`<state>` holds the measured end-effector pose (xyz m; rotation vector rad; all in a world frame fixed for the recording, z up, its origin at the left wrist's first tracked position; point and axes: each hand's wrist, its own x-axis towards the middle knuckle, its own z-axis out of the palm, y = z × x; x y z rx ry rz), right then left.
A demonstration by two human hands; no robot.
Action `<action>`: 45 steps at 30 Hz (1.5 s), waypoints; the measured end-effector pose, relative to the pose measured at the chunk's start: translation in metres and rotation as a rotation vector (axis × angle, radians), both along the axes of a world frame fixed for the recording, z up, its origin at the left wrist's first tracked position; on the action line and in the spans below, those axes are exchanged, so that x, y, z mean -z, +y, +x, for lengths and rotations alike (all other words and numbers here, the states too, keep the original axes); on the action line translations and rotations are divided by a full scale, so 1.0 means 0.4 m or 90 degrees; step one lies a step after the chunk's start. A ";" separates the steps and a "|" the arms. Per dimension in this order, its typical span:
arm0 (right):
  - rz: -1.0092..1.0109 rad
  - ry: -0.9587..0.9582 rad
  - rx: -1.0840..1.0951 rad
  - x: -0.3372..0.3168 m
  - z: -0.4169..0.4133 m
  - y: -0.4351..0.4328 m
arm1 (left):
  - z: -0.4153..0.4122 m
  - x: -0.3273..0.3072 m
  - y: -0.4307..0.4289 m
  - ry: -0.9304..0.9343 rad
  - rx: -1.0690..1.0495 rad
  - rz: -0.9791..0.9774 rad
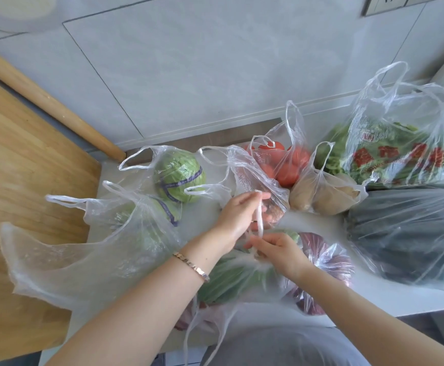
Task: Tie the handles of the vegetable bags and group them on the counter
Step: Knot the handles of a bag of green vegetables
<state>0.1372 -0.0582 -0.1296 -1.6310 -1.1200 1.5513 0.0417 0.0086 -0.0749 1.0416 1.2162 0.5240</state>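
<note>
The bag of green vegetables [231,278] lies at the front edge of the surface [318,225], its handles half knotted: the left hand [242,212] pulls one strand up and the right hand [281,249] pinches the knot. The task looks early; the tomato bag [287,165], potato bag [324,194], cabbage bag [178,175] and leafy greens bag [400,149] have loose handles. There are roughly ten bags, though overlap hides the exact count

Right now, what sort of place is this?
Most likely a home kitchen: a white counter loaded with bags of tomatoes, cabbage and potatoes, a wooden board beside it, and a tiled wall with a socket. The left hand and right hand grip a bag handle.
</note>
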 end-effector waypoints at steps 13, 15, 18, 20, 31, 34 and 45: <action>0.087 -0.091 0.047 -0.015 0.014 -0.006 | -0.097 0.018 -0.034 0.526 0.307 0.612; 0.112 -0.104 0.023 -0.021 0.016 -0.007 | -0.069 0.018 -0.043 0.423 0.403 0.530; 0.135 -0.104 0.035 -0.021 0.030 -0.004 | -0.060 0.057 -0.058 0.421 0.468 0.437; 0.129 -0.074 0.074 -0.020 0.035 -0.004 | -0.067 0.082 -0.067 0.412 0.433 0.449; 0.062 -0.108 0.200 0.015 0.005 0.012 | -0.070 0.093 -0.069 0.376 0.270 0.317; 0.040 -0.108 0.196 -0.003 0.008 0.016 | -0.070 0.098 -0.067 0.352 0.221 0.244; 0.496 -0.437 -0.161 0.041 0.039 -0.010 | -0.077 0.104 -0.052 0.256 0.250 0.064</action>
